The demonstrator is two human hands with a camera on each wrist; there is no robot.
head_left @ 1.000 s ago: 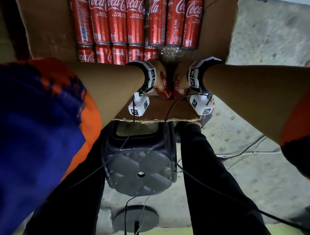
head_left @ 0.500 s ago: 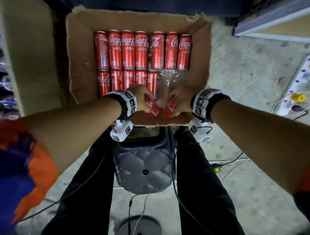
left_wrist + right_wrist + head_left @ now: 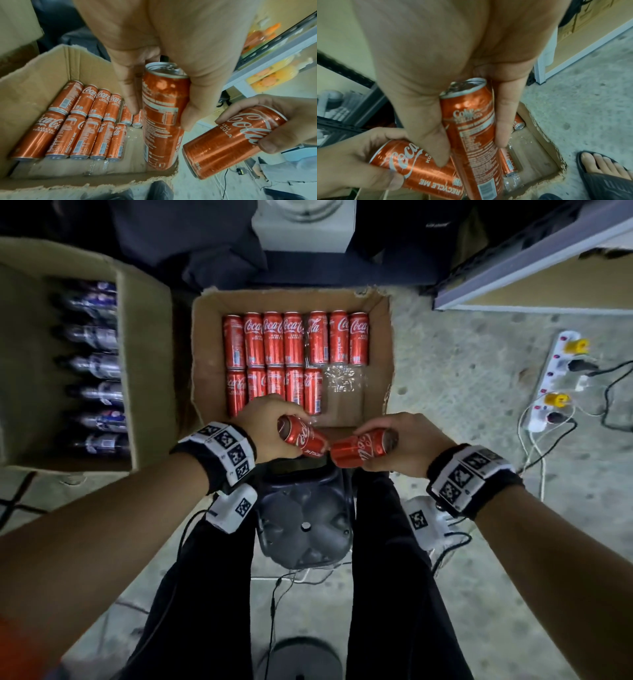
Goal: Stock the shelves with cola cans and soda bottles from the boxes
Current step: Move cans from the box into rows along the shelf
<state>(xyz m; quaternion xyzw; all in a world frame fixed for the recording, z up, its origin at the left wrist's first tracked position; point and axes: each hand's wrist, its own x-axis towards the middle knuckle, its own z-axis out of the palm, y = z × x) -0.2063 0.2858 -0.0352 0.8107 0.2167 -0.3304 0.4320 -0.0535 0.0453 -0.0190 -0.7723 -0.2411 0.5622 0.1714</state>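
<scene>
1 cola can [image 3: 301, 436] is clamped in the left hand [image 3: 265, 426], another can [image 3: 359, 451] in the right hand [image 3: 407, 448], fingers wrapped tight, above the box's [image 3: 205, 344] near edge.

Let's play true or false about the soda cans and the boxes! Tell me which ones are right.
1. Each hand holds one cola can. True: the left hand grips one cola can, the right hand another.
2. The cola box is empty. False: two rows of cans lie inside.
3. Both rows are full. False: the near row has a gap with clear plastic wrap.
4. The left-side box holds bottles. True.
</scene>
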